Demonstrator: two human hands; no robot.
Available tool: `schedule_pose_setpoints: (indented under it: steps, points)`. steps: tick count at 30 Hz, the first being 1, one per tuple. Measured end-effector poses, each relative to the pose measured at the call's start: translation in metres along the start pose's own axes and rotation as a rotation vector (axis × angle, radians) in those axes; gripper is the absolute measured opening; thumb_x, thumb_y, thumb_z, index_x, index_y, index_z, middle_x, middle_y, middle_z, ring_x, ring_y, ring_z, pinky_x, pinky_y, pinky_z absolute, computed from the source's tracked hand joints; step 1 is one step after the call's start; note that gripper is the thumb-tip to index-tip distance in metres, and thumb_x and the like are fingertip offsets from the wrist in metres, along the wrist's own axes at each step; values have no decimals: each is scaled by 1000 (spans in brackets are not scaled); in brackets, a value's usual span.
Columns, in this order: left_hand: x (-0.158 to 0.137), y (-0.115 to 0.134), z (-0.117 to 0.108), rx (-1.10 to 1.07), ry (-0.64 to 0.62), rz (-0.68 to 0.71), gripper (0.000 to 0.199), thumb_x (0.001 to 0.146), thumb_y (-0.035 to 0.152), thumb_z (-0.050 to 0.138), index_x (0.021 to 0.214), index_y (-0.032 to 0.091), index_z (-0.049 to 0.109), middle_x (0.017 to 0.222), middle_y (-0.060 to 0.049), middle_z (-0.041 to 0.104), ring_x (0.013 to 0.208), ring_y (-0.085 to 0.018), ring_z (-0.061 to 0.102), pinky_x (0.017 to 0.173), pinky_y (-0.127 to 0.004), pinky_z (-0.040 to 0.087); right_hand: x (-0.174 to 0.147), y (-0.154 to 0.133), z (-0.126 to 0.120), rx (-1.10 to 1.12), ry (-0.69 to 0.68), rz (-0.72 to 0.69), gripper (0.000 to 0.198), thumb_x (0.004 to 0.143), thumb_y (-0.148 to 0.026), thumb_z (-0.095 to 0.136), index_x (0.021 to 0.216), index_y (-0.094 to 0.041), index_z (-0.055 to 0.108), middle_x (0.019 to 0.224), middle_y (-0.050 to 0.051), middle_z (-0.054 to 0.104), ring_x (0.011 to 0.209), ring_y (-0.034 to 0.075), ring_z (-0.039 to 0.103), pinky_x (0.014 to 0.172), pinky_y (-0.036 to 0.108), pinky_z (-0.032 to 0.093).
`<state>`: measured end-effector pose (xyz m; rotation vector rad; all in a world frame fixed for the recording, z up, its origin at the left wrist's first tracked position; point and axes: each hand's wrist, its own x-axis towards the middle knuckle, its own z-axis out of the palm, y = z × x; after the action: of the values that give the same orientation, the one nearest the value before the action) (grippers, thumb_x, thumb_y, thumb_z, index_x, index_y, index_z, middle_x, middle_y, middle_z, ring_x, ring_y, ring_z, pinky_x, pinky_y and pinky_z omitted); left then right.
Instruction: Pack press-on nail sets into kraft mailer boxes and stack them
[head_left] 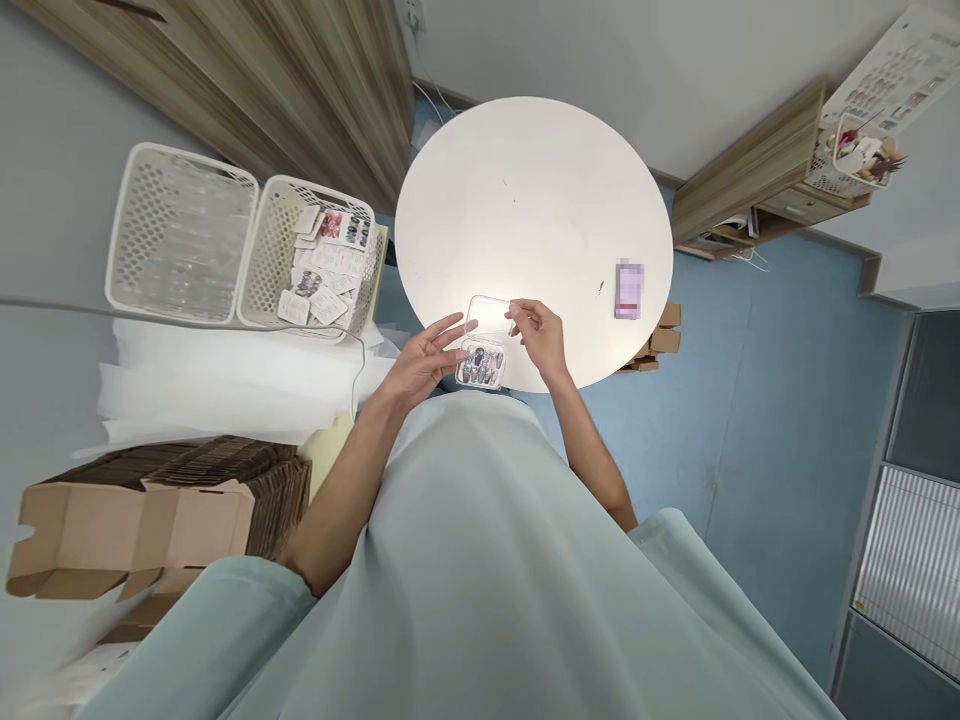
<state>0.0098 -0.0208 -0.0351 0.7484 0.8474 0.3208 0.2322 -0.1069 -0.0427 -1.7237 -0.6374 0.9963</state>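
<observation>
A small clear plastic case point(481, 379) lies at the near edge of the round white table, with its transparent lid point(491, 302) raised away from me. Inside it sit several decorated press-on nails point(480, 358) in dark, blue and silvery tones. My left hand point(424, 365) holds the case from its left side, the thumb over the rim and other fingers stretched beside the hinge. At the lid's right corner, my right hand point(541, 335) has its thumb and fingertips pinched together. A thin pale strip shows under those fingertips; I cannot tell whether it is the lid's edge.
On the table point(525, 180) lies a blurred purple packet point(628, 290) at the right. To the left stand a basket of clear packaging point(187, 240) and a basket of nail cards point(319, 265). Flattened cardboard boxes point(195, 520) lie at lower left.
</observation>
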Motion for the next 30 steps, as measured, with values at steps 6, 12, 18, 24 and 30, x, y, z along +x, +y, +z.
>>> schedule_pose_setpoints:
  steps: [6,12,18,24,30]
  points:
    - [-1,-4,-5,7,24,12,79,81,20,91,155,25,65,163,-16,63,128,-26,75,103,-35,66,-5,-18,4,-10,28,-89,40,99,-64,72,107,-25,73,106,4,79,88,17,71,79,31,60]
    - [3,-5,-9,-12,48,42,72,86,28,91,154,23,66,160,-16,65,142,-31,68,116,-43,61,-32,-39,-3,-115,-41,-218,31,101,-57,73,104,-26,75,110,4,78,102,21,73,83,33,59]
    - [8,-1,-10,-65,66,66,61,96,45,83,151,23,67,164,-16,61,137,-30,71,113,-44,62,-58,-33,-5,-209,-163,-338,23,103,-51,74,105,-28,78,119,7,77,112,23,72,84,36,61]
    - [11,1,-8,12,36,103,68,90,37,87,153,24,65,165,-16,60,143,-31,67,115,-42,61,-64,-16,1,-266,-145,-323,21,102,-49,76,104,-29,80,118,7,73,111,23,71,85,37,64]
    - [14,3,-4,49,32,115,72,88,28,85,157,25,63,166,-16,59,137,-29,69,108,-38,64,-67,-18,1,-259,-156,-298,21,102,-50,76,102,-29,79,119,8,71,110,23,71,94,41,63]
